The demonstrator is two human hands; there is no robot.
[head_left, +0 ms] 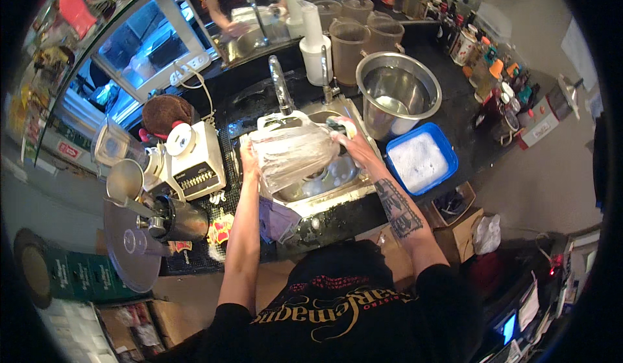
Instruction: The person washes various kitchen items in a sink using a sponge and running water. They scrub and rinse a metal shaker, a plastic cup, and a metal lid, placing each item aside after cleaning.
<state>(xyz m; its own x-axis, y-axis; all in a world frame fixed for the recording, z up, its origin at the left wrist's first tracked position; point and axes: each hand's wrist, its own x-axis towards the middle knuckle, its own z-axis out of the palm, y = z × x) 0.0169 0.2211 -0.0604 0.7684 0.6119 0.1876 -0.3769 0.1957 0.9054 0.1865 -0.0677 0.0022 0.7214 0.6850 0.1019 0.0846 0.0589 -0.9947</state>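
Observation:
A clear plastic pitcher (292, 155), smeared with white suds, lies on its side above the metal sink (363, 180). Its handle points toward the faucet (280, 87). My left hand (249, 160) grips the pitcher's left end, with the fingers partly hidden behind it. At the other end my right hand (354, 143) is closed round a sponge (340, 126), which touches or nearly touches the pitcher's rim. Foam and water show in the basin below. A purple cloth (278, 220) hangs at the sink's front left corner.
Right of the sink stand a blue tub (422, 158) of suds and a steel bucket (397, 93). Brown translucent pitchers (350, 48) and a stack of white cups (316, 54) stand behind. A blender base (196, 162) is at left; bottles (483, 71) line the right counter.

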